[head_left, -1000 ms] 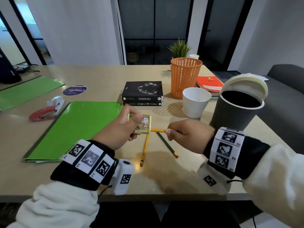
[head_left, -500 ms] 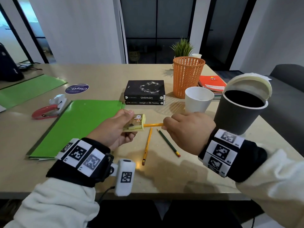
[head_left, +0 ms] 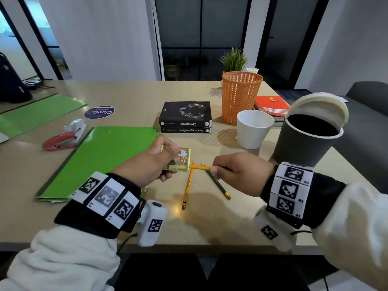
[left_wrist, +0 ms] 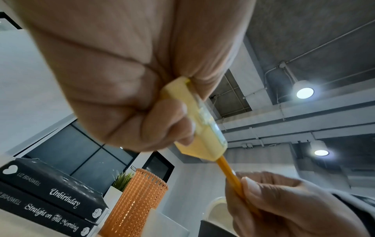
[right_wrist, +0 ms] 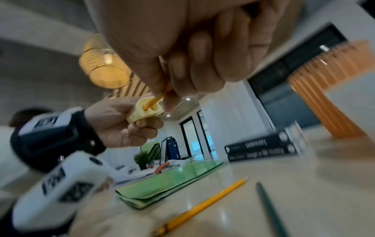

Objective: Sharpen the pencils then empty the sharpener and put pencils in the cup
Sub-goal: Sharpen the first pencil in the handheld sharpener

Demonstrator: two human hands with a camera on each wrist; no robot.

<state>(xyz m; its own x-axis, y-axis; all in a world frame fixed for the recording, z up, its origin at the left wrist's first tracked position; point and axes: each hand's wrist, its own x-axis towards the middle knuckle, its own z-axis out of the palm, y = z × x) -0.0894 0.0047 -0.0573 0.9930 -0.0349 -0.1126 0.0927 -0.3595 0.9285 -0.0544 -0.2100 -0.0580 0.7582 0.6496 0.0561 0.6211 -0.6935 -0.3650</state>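
My left hand (head_left: 151, 164) grips a flat yellow sharpener (head_left: 181, 159) with a cartoon figure on its clear face, held above the table. My right hand (head_left: 239, 173) pinches an orange pencil (head_left: 199, 167) whose tip sits in one of the sharpener's two holes (right_wrist: 149, 105). In the left wrist view the pencil (left_wrist: 229, 174) runs from the sharpener (left_wrist: 202, 128) into the right fingers. A second orange pencil (head_left: 188, 185) and a dark green pencil (head_left: 218, 184) lie on the table below the hands. A white cup (head_left: 253, 128) stands behind the right hand.
A dark grey bin (head_left: 304, 137) with its lid tipped open stands at the right. An orange mesh basket (head_left: 240, 95), two stacked black books (head_left: 185, 117), a green folder (head_left: 100, 158) and a red stapler (head_left: 63, 138) share the table.
The left hand has turned the sharpener so that its printed face looks upward again. Both hands stay at the same spot with the pencil in the sharpener.
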